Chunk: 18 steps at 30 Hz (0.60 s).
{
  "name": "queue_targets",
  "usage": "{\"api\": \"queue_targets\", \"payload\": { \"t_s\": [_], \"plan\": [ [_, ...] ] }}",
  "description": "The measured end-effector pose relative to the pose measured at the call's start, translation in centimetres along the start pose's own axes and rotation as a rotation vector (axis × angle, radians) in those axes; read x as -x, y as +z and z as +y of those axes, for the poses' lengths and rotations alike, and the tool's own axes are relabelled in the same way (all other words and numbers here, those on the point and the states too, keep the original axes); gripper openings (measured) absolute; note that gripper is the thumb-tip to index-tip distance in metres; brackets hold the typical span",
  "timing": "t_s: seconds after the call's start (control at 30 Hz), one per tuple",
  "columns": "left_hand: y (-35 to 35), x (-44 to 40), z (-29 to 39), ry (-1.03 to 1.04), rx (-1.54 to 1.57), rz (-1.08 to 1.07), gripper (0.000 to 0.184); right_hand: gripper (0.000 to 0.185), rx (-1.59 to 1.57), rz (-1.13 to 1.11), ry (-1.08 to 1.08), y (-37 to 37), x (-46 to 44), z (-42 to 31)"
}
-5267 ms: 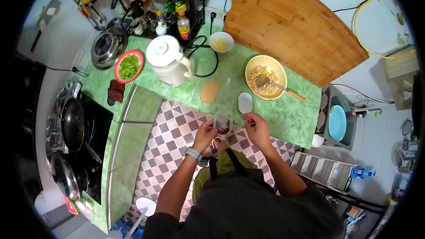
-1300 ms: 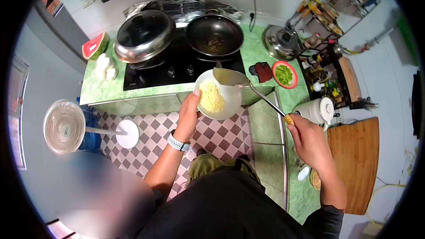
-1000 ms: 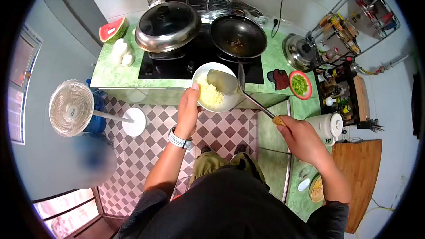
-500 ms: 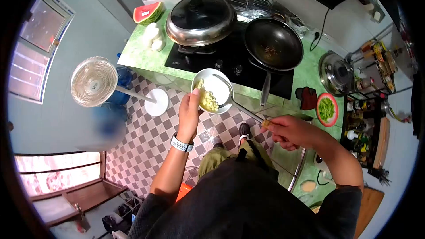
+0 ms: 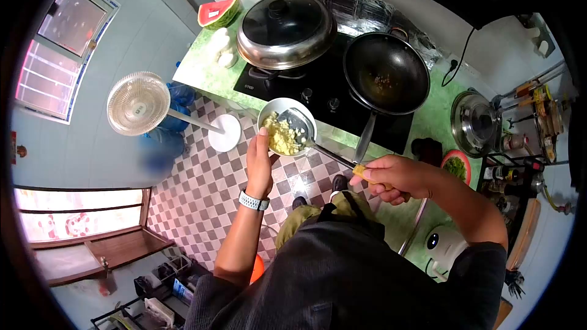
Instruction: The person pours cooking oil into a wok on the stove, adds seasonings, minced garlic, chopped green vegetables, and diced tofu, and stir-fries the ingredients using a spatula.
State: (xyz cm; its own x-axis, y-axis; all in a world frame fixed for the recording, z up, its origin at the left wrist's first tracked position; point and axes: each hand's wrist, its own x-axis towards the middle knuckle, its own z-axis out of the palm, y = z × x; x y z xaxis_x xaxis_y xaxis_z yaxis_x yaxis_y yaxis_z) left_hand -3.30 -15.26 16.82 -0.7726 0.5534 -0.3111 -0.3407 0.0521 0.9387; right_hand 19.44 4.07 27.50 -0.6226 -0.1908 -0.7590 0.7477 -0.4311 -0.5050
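My left hand (image 5: 260, 168) grips the lower left rim of a white bowl (image 5: 269, 108), thumb on the inside. Chopped yellowish-white pieces (image 5: 281, 138) lie in the bowl's left and lower part. Closed round the wooden end of a metal spatula (image 5: 333, 155) is my right hand (image 5: 391, 179); the spatula's blade is inside the bowl, against the pieces. Behind the bowl, on the stove (image 5: 318, 95), an open black wok (image 5: 391, 76) holds a few small dark bits and a little oil. Its handle points toward my right hand.
Left of the wok stands a lidded steel pan (image 5: 284, 27). A watermelon piece (image 5: 217, 12) lies at the counter's far left. A fan (image 5: 139, 104) stands on the floor at left. Right are a glass lid (image 5: 474, 123), a red-rimmed plate of greens (image 5: 456, 166) and a white kettle (image 5: 445, 244).
The view has swung round from the counter to the stove. My hands have taken hold of the bowl and spatula. Lately the blade has moved in the bowl among the pieces.
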Motion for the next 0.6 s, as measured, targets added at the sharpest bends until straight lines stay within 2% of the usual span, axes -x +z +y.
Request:
{"api": "queue_targets", "payload": {
  "t_s": [0.37, 0.43, 0.6],
  "plan": [
    [0.7, -2.0, -1.9, 0.009, 0.016, -0.079, 0.055, 0.040, -0.039, 0.046, 0.001, 0.4, 0.2, -0.3],
    [0.7, -2.3, -2.3, 0.010, 0.040, -0.060, 0.055, 0.045, -0.065, -0.006, -0.032, -0.1, 0.3, 0.1],
    [1.7, -2.4, -1.5, -0.012, 0.038, -0.081, 0.057, 0.046, -0.087, 0.025, -0.085, -0.2, 0.5, 0.4]
  ]
}}
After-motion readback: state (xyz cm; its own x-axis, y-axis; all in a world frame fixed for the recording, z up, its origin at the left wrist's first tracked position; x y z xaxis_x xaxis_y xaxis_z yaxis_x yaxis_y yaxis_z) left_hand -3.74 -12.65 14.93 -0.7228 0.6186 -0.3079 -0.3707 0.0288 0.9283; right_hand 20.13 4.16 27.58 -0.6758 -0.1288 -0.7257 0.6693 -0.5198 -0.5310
